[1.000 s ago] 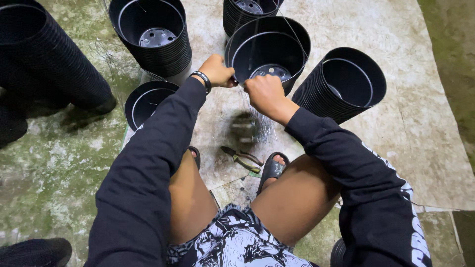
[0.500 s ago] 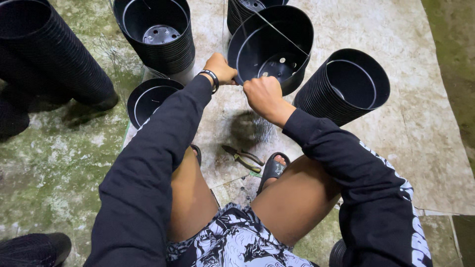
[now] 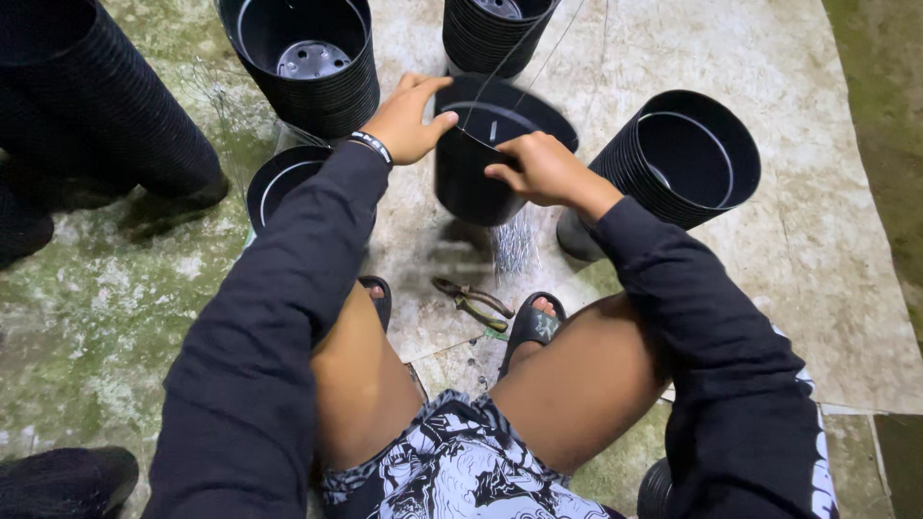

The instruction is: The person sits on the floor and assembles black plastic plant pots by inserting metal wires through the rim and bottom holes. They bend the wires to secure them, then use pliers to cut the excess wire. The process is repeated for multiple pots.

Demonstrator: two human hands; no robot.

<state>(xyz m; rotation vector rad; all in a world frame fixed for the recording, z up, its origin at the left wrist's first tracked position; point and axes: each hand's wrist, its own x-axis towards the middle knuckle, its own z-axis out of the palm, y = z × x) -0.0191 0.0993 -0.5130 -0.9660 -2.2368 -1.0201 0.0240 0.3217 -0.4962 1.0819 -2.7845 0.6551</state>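
- Black plastic pot (image 3: 476, 178): single, round, tilted with its mouth facing up and away; held above the pale floor sheet (image 3: 846, 288), between the two hands and in front of the knees.
- Left hand (image 3: 409, 120): grip closed on the pot's left rim, thumb over the edge, fingers spread along the outside; a wristband sits at the cuff.
- Right hand (image 3: 543, 168): grip clasping the pot's near right rim from above, fingers curled over the edge.
- Thin wires (image 3: 519, 48): run from the pot's mouth upward, out of frame.
- Bundle of wire pieces (image 3: 514, 245): on the sheet, just under the pot.
- Pliers (image 3: 471, 300): on the sheet between the sandalled feet.
- Stacks of black pots: one lying on its side at right (image 3: 687, 159), one upright at upper left (image 3: 303, 58), one behind (image 3: 495, 29).
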